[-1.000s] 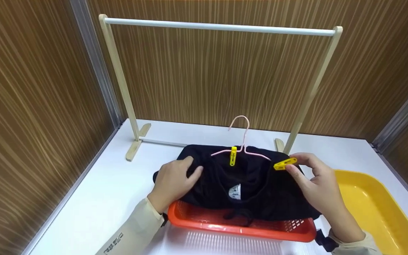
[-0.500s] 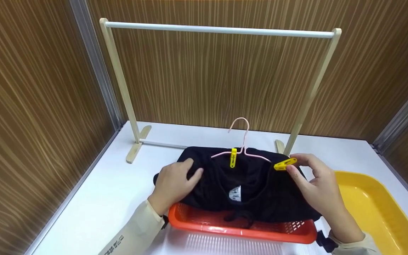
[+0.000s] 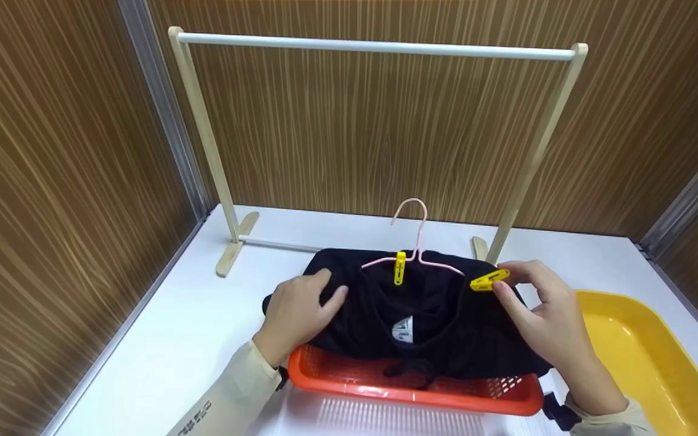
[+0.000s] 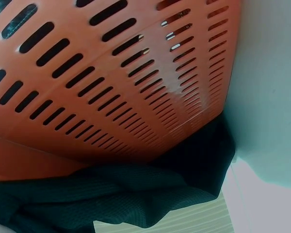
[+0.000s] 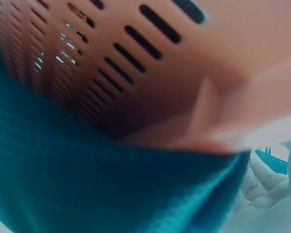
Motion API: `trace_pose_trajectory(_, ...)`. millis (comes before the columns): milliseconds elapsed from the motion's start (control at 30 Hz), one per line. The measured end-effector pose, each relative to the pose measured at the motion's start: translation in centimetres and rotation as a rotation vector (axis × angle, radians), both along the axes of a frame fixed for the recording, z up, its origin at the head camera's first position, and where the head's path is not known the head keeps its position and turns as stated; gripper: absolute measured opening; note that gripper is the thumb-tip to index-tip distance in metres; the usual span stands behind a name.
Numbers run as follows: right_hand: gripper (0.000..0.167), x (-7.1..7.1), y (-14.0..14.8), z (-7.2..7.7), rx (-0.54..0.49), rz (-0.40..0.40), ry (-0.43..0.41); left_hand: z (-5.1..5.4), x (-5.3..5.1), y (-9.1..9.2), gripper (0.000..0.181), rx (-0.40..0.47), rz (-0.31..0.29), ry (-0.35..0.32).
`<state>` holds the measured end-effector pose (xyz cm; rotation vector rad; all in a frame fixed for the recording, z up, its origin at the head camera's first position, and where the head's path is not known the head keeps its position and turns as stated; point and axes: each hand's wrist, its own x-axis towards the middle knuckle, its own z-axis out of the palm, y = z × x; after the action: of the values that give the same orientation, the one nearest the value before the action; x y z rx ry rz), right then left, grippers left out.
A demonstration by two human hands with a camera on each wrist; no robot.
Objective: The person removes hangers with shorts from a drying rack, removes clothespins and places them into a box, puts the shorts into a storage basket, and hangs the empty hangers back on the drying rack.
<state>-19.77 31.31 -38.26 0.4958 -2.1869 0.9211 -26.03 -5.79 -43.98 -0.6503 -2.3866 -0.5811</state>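
A black shirt (image 3: 500, 333) with a white neck label (image 3: 403, 329) lies draped over a red slotted basket (image 3: 379, 392). The arms of a pink hanger (image 3: 420, 236) run into its neckline. One yellow clothespin (image 3: 400, 268) is upright at the hanger's left arm. My left hand (image 3: 298, 309) grips the shirt at its left shoulder, several fingertips hidden. Thumb and forefinger of my right hand (image 3: 546, 315) pinch a second yellow clothespin (image 3: 489, 280) over the right shoulder, just beyond the hanger's visible end. Whether it bites the cloth, I cannot tell.
Behind the basket stands a wooden rack with a white top rail (image 3: 379, 46). A yellow tray (image 3: 646, 351) sits on the right of the white table (image 3: 161, 321). Wood-grain panels enclose the back and sides.
Both hands, the shirt and the hanger hold nearly the same place. The clothespin in my right hand has shifted very slightly to the right.
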Motion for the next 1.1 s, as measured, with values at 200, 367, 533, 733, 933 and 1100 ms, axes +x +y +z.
trace_pose_trajectory(200, 0.026, 0.1, 0.3, 0.0, 0.019, 0.001, 0.009, 0.1, 0.0, 0.2, 0.039, -0.001, -0.012, 0.005)
trace_pose_trajectory(367, 0.026, 0.1, 0.5, 0.3, 0.049, 0.008, 0.015, 0.3, -0.2, 0.3, 0.038, 0.000, -0.018, 0.016)
trace_pose_trajectory(533, 0.028, 0.3, 0.5, 0.3, 0.023, 0.012, 0.004, 0.3, -0.3, 0.4, 0.037, 0.000, -0.025, 0.012)
trace_pose_trajectory(733, 0.030, 0.3, 0.5, 0.2, -0.003, 0.007, 0.002, 0.5, -0.4, 0.5, 0.037, -0.001, -0.028, 0.011)
trace_pose_trajectory(933, 0.034, 0.1, 0.8, 0.0, 0.042, 0.028, 0.047, 0.3, -0.3, 0.3, 0.037, -0.001, -0.025, 0.024)
trace_pose_trajectory(1100, 0.041, 0.3, 1.4, 0.6, 0.152, 0.039, 0.127, 0.2, -0.2, 0.0, 0.036, 0.003, -0.030, 0.014)
